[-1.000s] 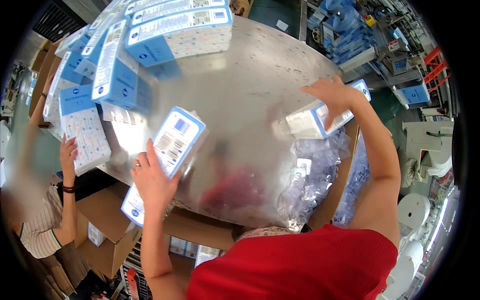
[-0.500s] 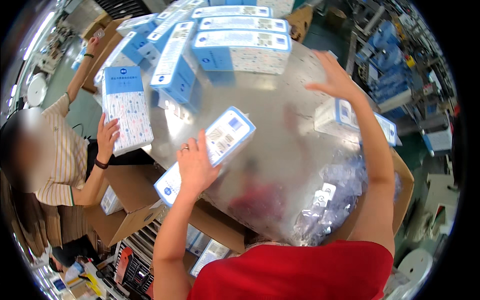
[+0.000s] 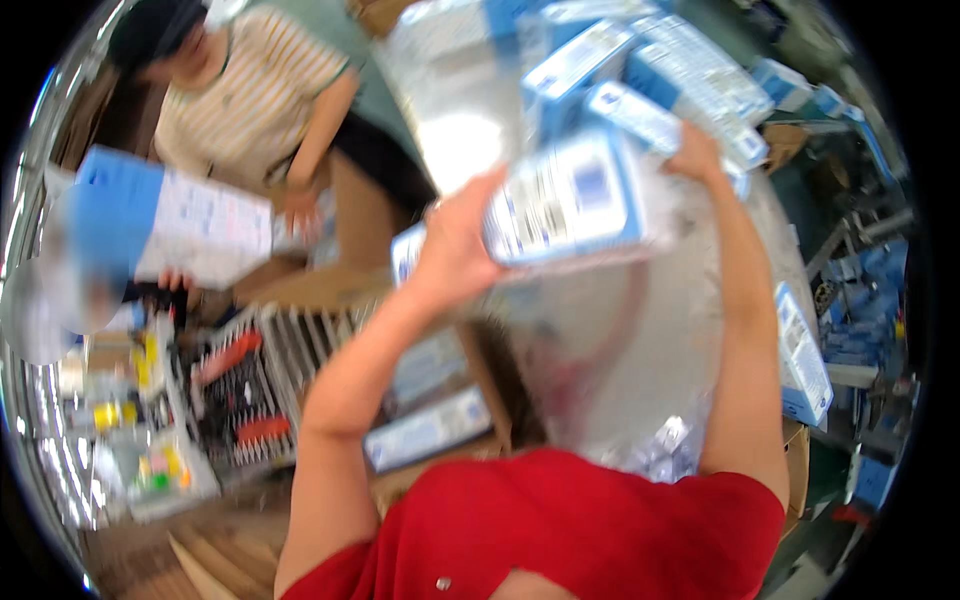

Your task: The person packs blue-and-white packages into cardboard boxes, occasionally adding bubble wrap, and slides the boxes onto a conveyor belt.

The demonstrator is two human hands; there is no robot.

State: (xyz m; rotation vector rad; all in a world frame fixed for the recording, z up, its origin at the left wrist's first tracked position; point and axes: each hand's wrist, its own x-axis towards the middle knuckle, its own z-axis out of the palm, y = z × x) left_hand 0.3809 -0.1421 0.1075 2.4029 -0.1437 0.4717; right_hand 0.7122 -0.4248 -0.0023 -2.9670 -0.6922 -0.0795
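My left hand [image 3: 455,245] is closed around a long blue-and-white carton [image 3: 565,205], raised and tilted above the metal table [image 3: 640,340]. Motion smears the carton's right end. Farther back, my right hand [image 3: 698,155] is closed on the end of another narrow blue-and-white carton [image 3: 635,115], in front of the piled cartons [image 3: 690,70]. Some of its fingertips are hidden or blurred.
Below my left forearm, an open cardboard box [image 3: 490,385] holds cartons. A co-worker in a striped shirt [image 3: 255,95] reaches into another cardboard box [image 3: 365,215]. At far left, another person's hand [image 3: 175,280] supports a large carton [image 3: 200,220]. Clear plastic packets [image 3: 670,450] lie near my right arm.
The view has swung left. My left hand has lifted its carton off the table. My right hand has gone from open in the air to closed on a carton by the pile.
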